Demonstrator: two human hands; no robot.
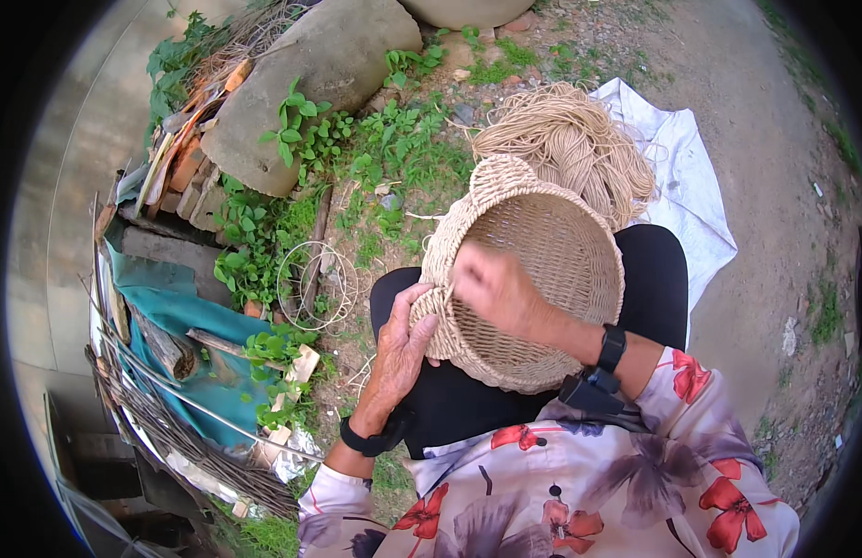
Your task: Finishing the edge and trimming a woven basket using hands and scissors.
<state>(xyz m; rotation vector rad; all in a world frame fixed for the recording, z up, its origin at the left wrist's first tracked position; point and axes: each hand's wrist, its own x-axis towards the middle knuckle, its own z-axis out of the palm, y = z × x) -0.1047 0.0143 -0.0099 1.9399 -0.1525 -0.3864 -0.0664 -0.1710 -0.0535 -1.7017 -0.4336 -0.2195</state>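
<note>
A round basket of woven tan cord rests tilted on my lap, its opening toward me. One rounded woven ear stands up from its far rim, and a second ear sits on the left rim. My left hand is closed around this left ear, thumb on the near side. Just inside the rim beside it is my right hand, its fingers curled in and blurred by motion. Whatever those fingers hold is hidden.
A big heap of tan cord lies beyond the basket on a white sheet. A loose coil of thin cord is on the ground at left, near leafy plants, sticks and a teal cloth. A curved grey slab leans farther back.
</note>
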